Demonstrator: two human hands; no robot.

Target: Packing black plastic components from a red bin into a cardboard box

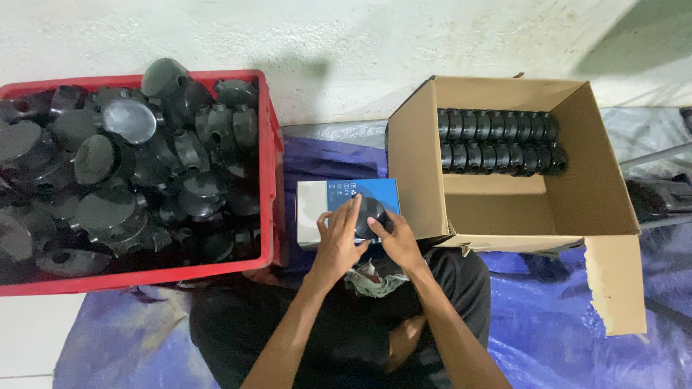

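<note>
My left hand [339,238] and my right hand [398,241] close together around one round black plastic fitting [372,211], held over my lap. The left fingers lie across its left side and top; the right fingers grip its right edge. Just behind it lies a small blue and white box [324,198]. A red crate [272,166] heaped with the same black fittings stands at my left. At my right an open cardboard box [418,166] holds two neat rows of black fittings [497,140] along its far wall.
A blue plastic sheet [548,317] covers the floor under me and the boxes. A crumpled cloth [371,277] rests on my lap. A white wall runs behind. Dark objects and a metal bar [659,187] lie at the far right.
</note>
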